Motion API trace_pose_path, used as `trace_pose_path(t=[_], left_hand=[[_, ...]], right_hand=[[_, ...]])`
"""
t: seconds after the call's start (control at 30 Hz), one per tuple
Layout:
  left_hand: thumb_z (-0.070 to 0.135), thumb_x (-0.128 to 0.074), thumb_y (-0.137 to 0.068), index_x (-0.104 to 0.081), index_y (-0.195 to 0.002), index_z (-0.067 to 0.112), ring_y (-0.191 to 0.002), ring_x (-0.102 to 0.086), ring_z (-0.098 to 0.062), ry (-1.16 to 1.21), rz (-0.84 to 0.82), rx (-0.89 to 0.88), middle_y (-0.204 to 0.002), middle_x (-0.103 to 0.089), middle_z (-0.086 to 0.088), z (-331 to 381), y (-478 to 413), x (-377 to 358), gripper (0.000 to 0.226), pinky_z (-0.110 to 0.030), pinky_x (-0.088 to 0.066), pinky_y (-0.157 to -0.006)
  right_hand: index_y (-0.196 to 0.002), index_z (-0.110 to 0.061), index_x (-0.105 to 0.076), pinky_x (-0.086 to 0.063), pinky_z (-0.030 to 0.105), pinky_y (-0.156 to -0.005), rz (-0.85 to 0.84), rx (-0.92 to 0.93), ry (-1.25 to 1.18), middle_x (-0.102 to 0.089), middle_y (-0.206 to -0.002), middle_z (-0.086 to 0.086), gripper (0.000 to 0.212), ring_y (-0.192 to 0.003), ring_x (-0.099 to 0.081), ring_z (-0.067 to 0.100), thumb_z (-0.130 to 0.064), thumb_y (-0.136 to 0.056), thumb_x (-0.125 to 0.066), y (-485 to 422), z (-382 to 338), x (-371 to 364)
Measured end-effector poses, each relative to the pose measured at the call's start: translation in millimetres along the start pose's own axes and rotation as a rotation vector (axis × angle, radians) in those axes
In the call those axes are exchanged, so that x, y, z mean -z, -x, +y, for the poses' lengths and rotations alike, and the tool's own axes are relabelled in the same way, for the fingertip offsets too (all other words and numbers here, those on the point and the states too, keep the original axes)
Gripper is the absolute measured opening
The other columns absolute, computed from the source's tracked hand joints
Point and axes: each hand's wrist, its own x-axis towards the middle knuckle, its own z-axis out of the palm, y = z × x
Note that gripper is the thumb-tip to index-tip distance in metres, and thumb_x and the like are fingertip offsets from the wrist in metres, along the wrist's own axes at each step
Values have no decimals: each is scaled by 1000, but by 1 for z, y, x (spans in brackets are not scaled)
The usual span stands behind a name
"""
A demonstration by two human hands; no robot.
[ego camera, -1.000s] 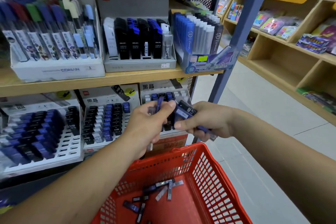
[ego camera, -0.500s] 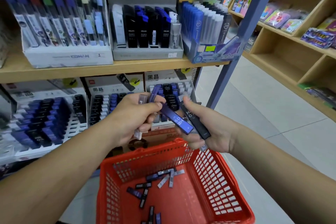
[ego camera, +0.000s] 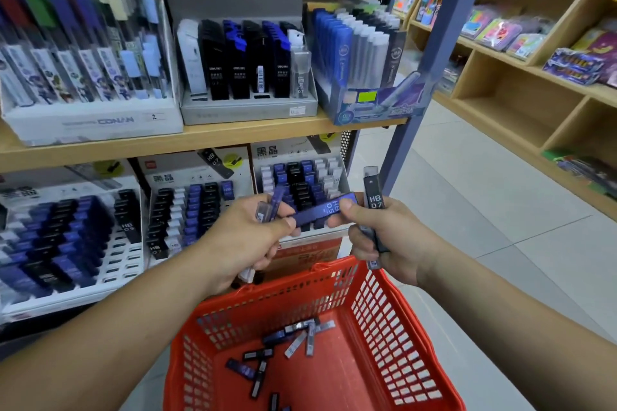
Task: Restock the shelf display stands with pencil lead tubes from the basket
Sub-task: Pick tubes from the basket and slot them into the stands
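Presently: blue tube [ego camera: 322, 212], marked HB 0.5, lies with its long axis near horizontal and its right end slightly higher, in front of the lower-shelf display stand [ego camera: 300, 182] and above the far rim of the red basket [ego camera: 387, 317]. Left hand [ego camera: 243, 240] grip clamped: thumb and forefinger pinch the tube's left end, and the other fingers curl round a small bundle of tubes [ego camera: 271, 208] standing upright. Right hand [ego camera: 390, 243] grip clamped: thumb and fingertip pinch the right end, and the remaining fingers wrap a black tube [ego camera: 374, 207], marked HB 0.7, axis vertical. Both forearms reach forward over the basket. Loose tubes [ego camera: 295, 345] lie on the basket floor at mixed angles.
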Motion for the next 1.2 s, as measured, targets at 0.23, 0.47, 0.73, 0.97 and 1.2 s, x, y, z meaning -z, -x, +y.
trace_pose_path(t=[0.23, 0.47, 0.73, 0.97, 1.2], left_hand=[[39, -68, -98, -70, -85, 9, -49, -40, -4, -463, 79, -258, -56, -45, 11, 13, -5, -39, 33, -15, -32, -49], [35, -89, -78, -74, -87, 12, -51, -53, -2, -239, -34, -250, -59, -61, 8, 21, -19, -74, 29, -18, -43, -50], [34, -75, -94, -71, -102, 8, -42, -33, -13, -126, -29, -132, -61, -45, -4, 19, -32, -56, 28, -26, -30, -41], [16, -68, -100, -71, -113, 19, -47, -39, -11, -35, 49, -125, -73, -48, -9, 29, -40, -35, 14, -25, -32, -43], [25, -76, -93, -70, -94, 26, -70, -57, -11, -353, 304, -383, -84, -59, 1, 38, -59, -49, 7, -25, -44, -64]], right_hand=[[-93, -12, -51, -20, 25, -42, -92, -35, 237, -41, -49, 7, 16, -41, -25, 16, -19, -106, -56, 8, -3, 16], [-108, -11, -59, -22, 26, -46, -317, -95, 401, -66, -60, -7, 7, -49, -42, 7, -15, -107, -53, 17, -4, 16], [-121, -4, -58, -29, 22, -44, -296, -207, 347, -69, -91, 12, 29, -68, -44, 18, -28, -107, -56, 11, 13, 37], [-90, -15, -59, -24, 26, -53, -135, -217, 304, -63, -74, 15, 26, -62, -56, 26, -39, -101, -57, 6, 15, 56], [-77, -16, -43, -18, 18, -41, 142, -152, 112, -40, -56, 7, 39, -36, -28, 15, -42, -101, -60, -9, 17, 58]])
